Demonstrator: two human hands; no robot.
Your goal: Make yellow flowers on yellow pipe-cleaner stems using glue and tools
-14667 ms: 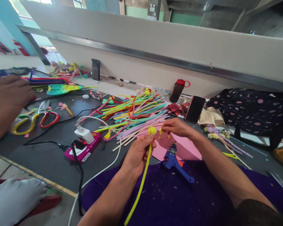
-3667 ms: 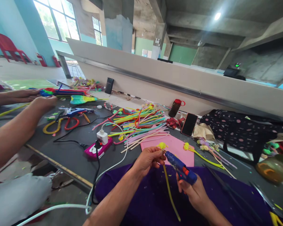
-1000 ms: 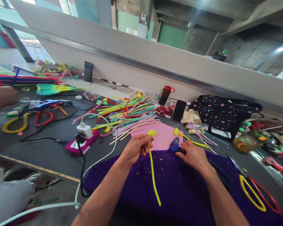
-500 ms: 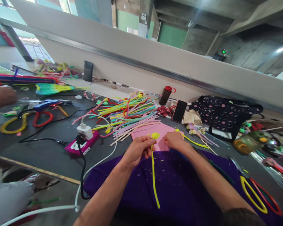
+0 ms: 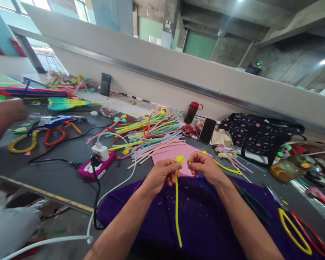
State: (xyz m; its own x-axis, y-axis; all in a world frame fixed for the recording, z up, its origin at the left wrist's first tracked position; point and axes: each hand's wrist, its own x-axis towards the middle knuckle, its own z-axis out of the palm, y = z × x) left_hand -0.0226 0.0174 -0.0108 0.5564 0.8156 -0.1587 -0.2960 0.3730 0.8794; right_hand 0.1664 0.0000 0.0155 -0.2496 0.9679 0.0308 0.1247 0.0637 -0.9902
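Note:
My left hand (image 5: 164, 174) pinches a yellow pipe-cleaner flower just under its head (image 5: 180, 159). The flower's long yellow stem (image 5: 177, 209) hangs down over the purple cloth (image 5: 206, 220). To its right, my right hand (image 5: 204, 167) is closed in a pinch, with a tiny yellow bit (image 5: 189, 163) showing at the fingertips. A small gap separates the two hands. Both are over the near edge of a pink sheet (image 5: 162, 155). Another yellow stem (image 5: 227, 168) lies just beyond my right hand.
Colourful pipe cleaners (image 5: 151, 126) are heaped behind the pink sheet. A magenta power strip (image 5: 108, 162) with cables sits left; scissors (image 5: 295, 227) lie right. A bottle (image 5: 191, 113), phone (image 5: 207, 130) and dark bag (image 5: 254, 133) stand at the back. Another person's hand (image 5: 12, 112) is at far left.
My right hand has lifted from the pink sheet and turned, now pinching a tiny yellow bit beside the flower. My left hand keeps hold of the flower. The view has shifted slightly.

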